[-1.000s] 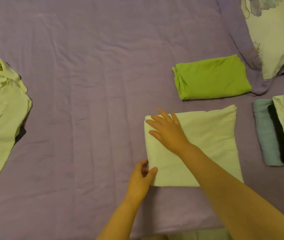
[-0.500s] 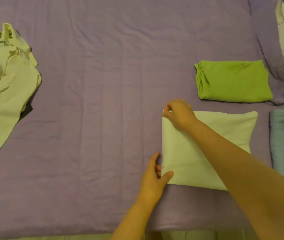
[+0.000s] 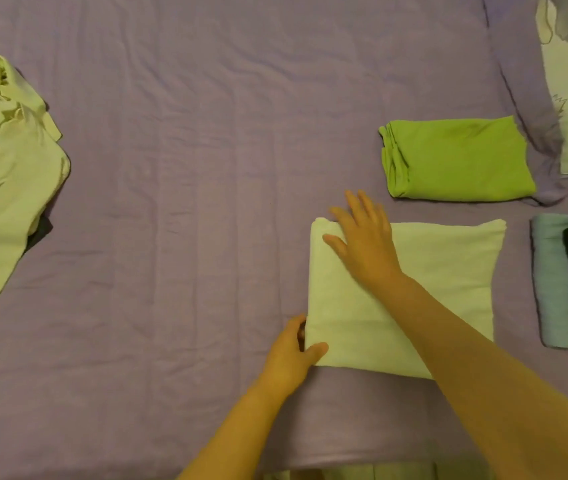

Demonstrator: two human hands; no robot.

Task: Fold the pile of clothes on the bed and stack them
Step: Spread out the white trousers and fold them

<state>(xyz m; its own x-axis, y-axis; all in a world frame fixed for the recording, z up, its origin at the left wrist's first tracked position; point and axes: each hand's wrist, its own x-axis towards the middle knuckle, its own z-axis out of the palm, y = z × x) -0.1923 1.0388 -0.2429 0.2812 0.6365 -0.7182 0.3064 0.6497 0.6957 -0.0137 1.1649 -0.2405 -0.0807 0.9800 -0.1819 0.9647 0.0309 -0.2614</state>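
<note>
I'm seeing the pale folded cloth (image 3: 441,271) lying near the bed's (image 3: 189,168) front edge — my right hand (image 3: 365,237) is pressing flat on it, fingers spread, while my left hand (image 3: 289,358) is pinching its near-left corner.

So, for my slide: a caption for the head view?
Left hand pinches the folded pale-yellow garment; right hand presses it flat.

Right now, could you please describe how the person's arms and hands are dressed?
Both forearms are bare as far as the frame shows: no sleeves or cuffs in view. The left hand and right hand wear no gloves, and no rings, watch or bracelets are visible.
</note>
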